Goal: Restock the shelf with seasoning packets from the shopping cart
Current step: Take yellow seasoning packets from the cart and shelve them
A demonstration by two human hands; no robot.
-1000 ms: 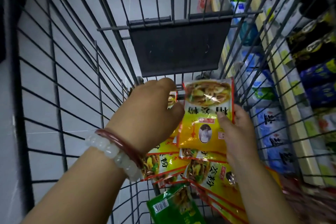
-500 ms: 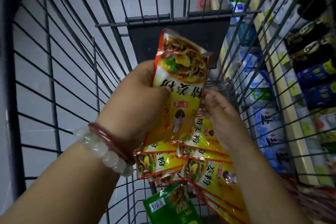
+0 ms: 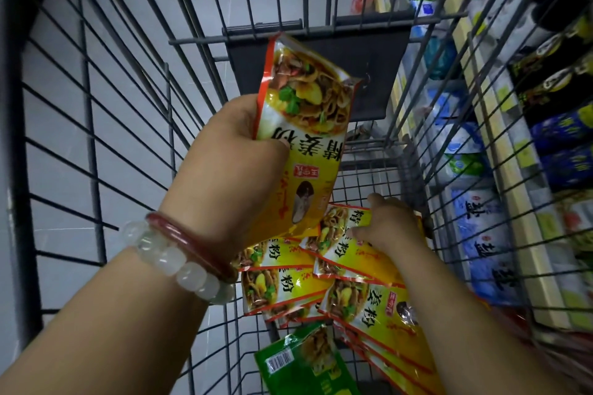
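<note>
Your left hand point(image 3: 237, 157) holds one seasoning packet point(image 3: 305, 131) raised above the pile of packets point(image 3: 337, 269) lying in the shopping cart point(image 3: 128, 106), while your right hand point(image 3: 390, 224) is lower and to the right, resting on the top packet of that pile. Nearer you than both hands lies another packet point(image 3: 305, 362) on the cart floor. The shelf point(image 3: 500, 144) stands outside the cart wall, to the right of your right hand.

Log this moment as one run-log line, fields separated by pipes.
stage: picking from cart | left hand: holds yellow packet raised | right hand: on packet pile | shelf: right of cart
</note>
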